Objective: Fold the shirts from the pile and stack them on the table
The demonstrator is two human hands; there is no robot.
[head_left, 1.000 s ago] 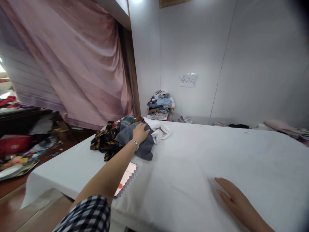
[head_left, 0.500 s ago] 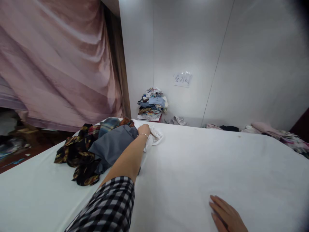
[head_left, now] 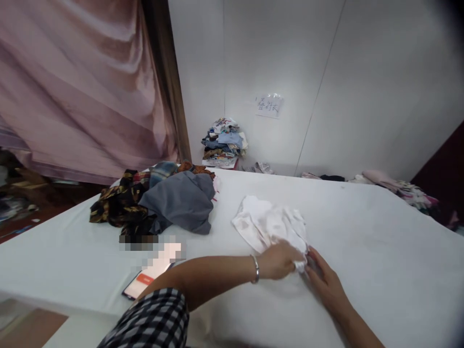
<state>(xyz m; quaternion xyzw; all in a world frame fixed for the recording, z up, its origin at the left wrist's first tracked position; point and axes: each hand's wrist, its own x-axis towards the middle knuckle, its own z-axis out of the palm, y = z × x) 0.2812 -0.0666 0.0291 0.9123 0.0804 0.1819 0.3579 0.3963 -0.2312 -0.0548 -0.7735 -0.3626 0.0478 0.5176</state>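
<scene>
Pale wall panels [head_left: 282, 58] stand behind a broad table [head_left: 362, 232] draped in white cloth; a handwritten paper sign [head_left: 268, 106] is fixed to them, with a stack of clothes [head_left: 224, 142] below it and a pink curtain [head_left: 83, 87] at the left. Crumpled on the table, slightly right of centre, lies a white garment [head_left: 270, 220]. The left hand [head_left: 281, 260], with a silver bangle [head_left: 255, 268] at its wrist, is closed on the garment's near edge, a tuft of fabric showing beyond the fingers. The right hand [head_left: 323, 275] meets the same edge just beside it; whether it grips cannot be told. Farther left, a grey garment [head_left: 181, 198] lies against a dark patterned garment [head_left: 118, 205]. A smartphone [head_left: 155, 270], partly pixelated, lies nearer the viewer, beside the black-and-white checked sleeve [head_left: 155, 319] of the left arm.
</scene>
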